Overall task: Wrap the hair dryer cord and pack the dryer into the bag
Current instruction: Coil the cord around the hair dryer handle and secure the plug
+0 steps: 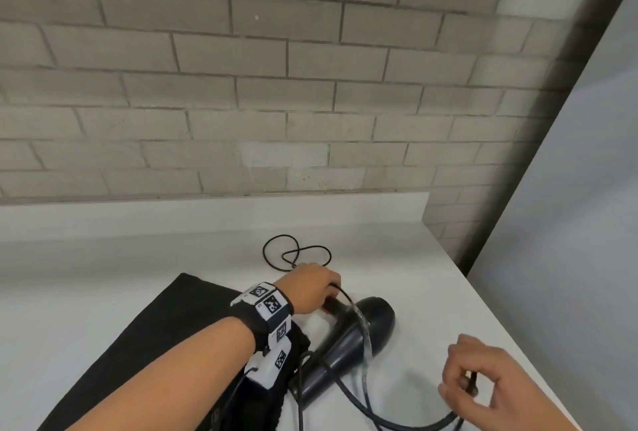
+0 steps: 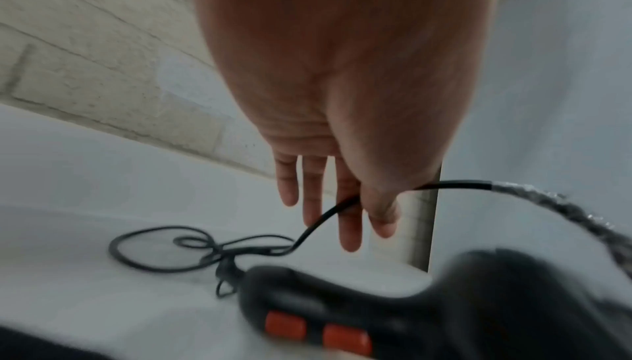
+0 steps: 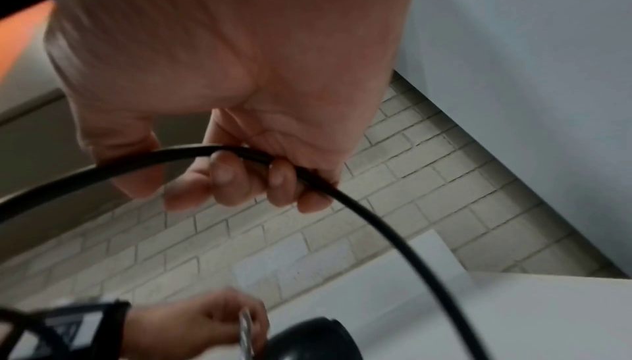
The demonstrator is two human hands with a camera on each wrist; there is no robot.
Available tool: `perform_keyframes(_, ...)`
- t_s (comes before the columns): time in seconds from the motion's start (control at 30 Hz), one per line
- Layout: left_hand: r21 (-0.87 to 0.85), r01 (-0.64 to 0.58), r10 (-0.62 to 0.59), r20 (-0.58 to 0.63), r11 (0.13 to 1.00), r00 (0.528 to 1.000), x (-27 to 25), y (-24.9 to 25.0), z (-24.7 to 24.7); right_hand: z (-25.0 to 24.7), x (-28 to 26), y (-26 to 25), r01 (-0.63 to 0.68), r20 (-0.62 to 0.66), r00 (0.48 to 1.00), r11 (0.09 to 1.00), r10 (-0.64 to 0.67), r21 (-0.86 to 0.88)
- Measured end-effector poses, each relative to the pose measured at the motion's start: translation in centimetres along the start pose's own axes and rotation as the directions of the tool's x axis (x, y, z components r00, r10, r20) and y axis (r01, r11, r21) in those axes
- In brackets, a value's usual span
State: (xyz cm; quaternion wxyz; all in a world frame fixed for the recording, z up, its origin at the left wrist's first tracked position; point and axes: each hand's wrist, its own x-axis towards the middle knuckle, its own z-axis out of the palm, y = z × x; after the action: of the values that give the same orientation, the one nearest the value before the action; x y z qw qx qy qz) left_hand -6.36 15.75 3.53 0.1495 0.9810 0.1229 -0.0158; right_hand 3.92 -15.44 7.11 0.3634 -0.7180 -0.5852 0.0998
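Black fabric, the bag [image 1: 145, 354], lies flat at lower left of the head view, probably left within reach for packing later. Right of it the left hand [image 1: 312, 289] pinches the cord [image 1: 362, 392] between thumb and forefinger, other fingers straight, seemingly feeding slack; loose loops lie behind it at frame centre. The hair dryer [image 1: 348, 344] rests on its side at lower centre, handle toward the bag, one strand draped over its barrel. At lower right the right hand [image 1: 478, 382] curls round the cord, apparently forming a loop. Everything sits on a white counter [image 1: 448, 310]; a grey brick wall [image 1: 276, 85] fills the upper frame, a pale panel [image 1: 587, 189] the right edge.
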Motion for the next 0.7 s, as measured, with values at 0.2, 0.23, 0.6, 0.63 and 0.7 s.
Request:
perform_keyframes(0.2, -0.17, -0.175, 0.098, -0.383, 0.97, 0.919, -1.2, 2.2, -8.8, 1.4, 2.5, -0.4, -0.158, -0.106, 0.982, 0.987, 0.158, 0.004)
perform_keyframes(0.23, -0.165, -0.212, 0.12, -0.441, 0.963, 0.889, -1.4, 3.0, -10.5, 1.2, 3.8, -1.2, -0.132, -0.169, 0.977, 0.991, 0.13, 0.002)
perform_keyframes(0.6, -0.146, -0.42, 0.148, -0.793, 0.896, 0.591, -4.5, 8.1, -22.2, -4.4, 16.0, -14.0, 0.149, -0.262, 0.964, 0.736, 0.04, 0.661)
perform_keyframes(0.63, -0.177, -0.433, 0.128, -0.799, 0.884, 0.587, -4.8, 8.0, -22.3, -5.2, 16.2, -14.8, 0.18, -0.278, 0.96, 0.702, 0.026, 0.689)
perform_keyframes(0.7, -0.291, -0.487, 0.12, -0.749, 0.823, 0.652, -5.3, 7.9, -21.6, -6.5, 16.5, -16.1, 0.23, -0.291, 0.957, 0.664, -0.02, 0.712)
